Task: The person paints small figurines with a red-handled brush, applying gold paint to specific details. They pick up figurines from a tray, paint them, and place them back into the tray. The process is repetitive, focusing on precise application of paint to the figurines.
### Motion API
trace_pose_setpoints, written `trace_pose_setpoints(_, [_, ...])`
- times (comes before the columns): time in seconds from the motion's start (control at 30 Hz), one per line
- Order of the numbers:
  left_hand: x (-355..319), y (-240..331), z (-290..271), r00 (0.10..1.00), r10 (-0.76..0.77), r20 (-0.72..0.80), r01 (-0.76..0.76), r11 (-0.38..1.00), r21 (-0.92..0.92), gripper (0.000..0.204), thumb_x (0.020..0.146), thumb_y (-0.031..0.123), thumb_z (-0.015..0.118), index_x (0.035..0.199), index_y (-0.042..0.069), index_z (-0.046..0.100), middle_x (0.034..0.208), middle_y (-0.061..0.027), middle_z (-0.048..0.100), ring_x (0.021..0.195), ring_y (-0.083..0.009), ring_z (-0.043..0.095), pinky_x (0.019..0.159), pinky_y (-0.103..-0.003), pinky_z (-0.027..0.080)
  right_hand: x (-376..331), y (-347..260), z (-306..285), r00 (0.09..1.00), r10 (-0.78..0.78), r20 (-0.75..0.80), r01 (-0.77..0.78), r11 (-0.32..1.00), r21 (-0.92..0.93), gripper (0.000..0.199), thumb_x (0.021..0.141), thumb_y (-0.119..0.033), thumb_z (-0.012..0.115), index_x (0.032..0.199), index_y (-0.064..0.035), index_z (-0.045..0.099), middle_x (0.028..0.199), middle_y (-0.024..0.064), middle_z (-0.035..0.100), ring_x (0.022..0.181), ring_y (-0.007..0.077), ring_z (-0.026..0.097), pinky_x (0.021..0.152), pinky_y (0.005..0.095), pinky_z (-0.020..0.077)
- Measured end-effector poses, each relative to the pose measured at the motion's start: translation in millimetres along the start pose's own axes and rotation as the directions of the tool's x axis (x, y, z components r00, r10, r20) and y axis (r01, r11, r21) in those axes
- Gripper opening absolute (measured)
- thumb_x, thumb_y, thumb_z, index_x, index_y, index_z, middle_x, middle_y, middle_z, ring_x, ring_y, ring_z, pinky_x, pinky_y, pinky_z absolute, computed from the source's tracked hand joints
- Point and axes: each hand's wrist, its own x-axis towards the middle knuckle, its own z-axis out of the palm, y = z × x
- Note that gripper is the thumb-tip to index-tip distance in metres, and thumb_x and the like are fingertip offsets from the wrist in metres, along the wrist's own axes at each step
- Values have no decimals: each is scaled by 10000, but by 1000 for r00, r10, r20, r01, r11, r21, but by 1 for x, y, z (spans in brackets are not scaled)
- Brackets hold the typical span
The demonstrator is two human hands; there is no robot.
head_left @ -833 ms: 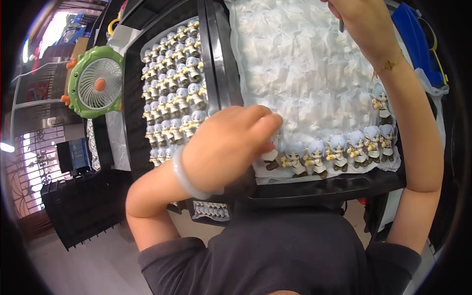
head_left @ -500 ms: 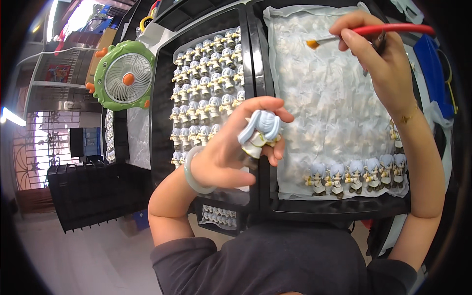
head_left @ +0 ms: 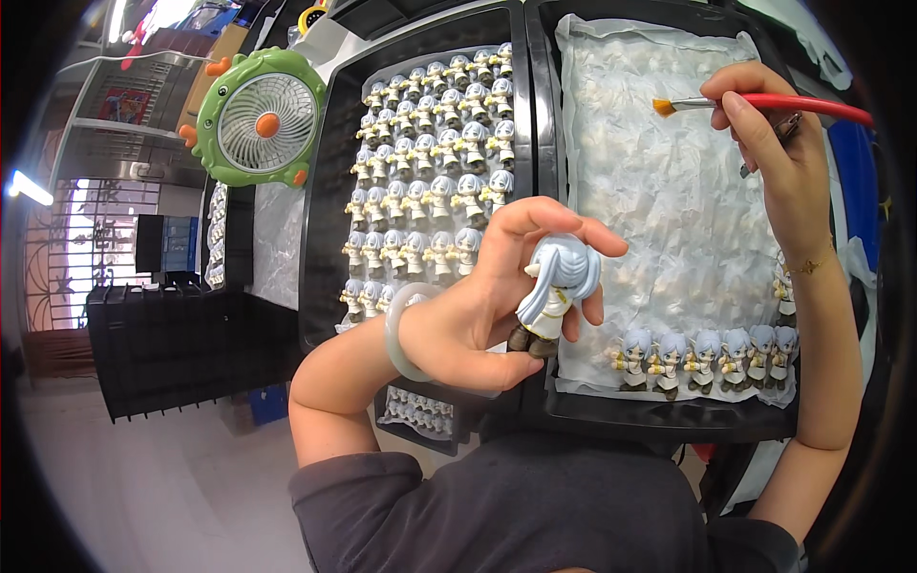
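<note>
A small figurine [head_left: 559,286] with pale blue hair, a white outfit and dark boots is held in my left hand [head_left: 458,329], its back partly toward me. My left thumb is at its boots and the fingers curl round its head and far side. My right hand [head_left: 788,158] grips a paintbrush [head_left: 686,102] with a red handle and yellowish bristles, over the right tray. A thin dark metal tool [head_left: 787,128] also shows in that hand, mostly hidden. The brush tip is apart from the figurine.
The black left tray [head_left: 537,115] holds rows of similar figurines. Crumpled white sheeting [head_left: 659,229] lines the right tray [head_left: 659,413], with several figurines [head_left: 702,361] along its near edge. A green fan [head_left: 267,124] stands at left, above a black crate [head_left: 191,349].
The figurine has turned more upright in my left hand, showing more of its body and boots. The whole view has shifted somewhat. My right hand still holds the brush.
</note>
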Motion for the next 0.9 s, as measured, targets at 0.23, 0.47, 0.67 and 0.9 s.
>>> trace_pose_setpoints(0.23, [0, 3, -1, 991, 66, 116, -72, 997, 41, 782, 600, -87, 463, 1234, 175, 88, 1310, -195, 241, 1061, -217, 409, 853, -343, 385, 0, -2, 1, 1000, 6, 10, -6, 1000, 8, 189, 844, -205, 500, 897, -58, 607, 674, -31, 523, 559, -5, 364, 489, 147, 277])
trace_pose_setpoints(0.47, [4, -3, -2, 977, 148, 152, -172, 972, 158, 707, 597, -91, 480, 1180, 123, 142, 1276, -237, 293, 1154, -270, 359, 954, -391, 299, -1, -2, 1, 1000, 17, 13, -17, 1000, -7, 192, 846, -207, 499, 900, -57, 606, 680, -29, 525, 558, -4, 364, 490, 147, 279])
trace_pose_setpoints(0.67, [6, -2, -1, 974, 196, 109, -224, 870, 439, 698, 568, -33, 596, 1144, 103, 226, 1169, -228, 406, 981, -269, 472, 845, -365, 381, 0, -1, 1, 1000, -2, 25, 2, 1000, 4, 194, 850, -202, 494, 905, -53, 604, 684, -26, 526, 557, -5, 364, 489, 144, 278])
trace_pose_setpoints(0.9, [3, 12, 5, 987, 149, -59, 8, 323, 946, 657, 467, 253, 659, 1066, 64, 467, 867, -86, 419, 771, -242, 370, 705, -339, 281, -1, -1, 1, 999, -18, 34, 19, 999, -26, 192, 857, -193, 488, 907, -48, 603, 687, -28, 520, 546, -2, 355, 480, 143, 273])
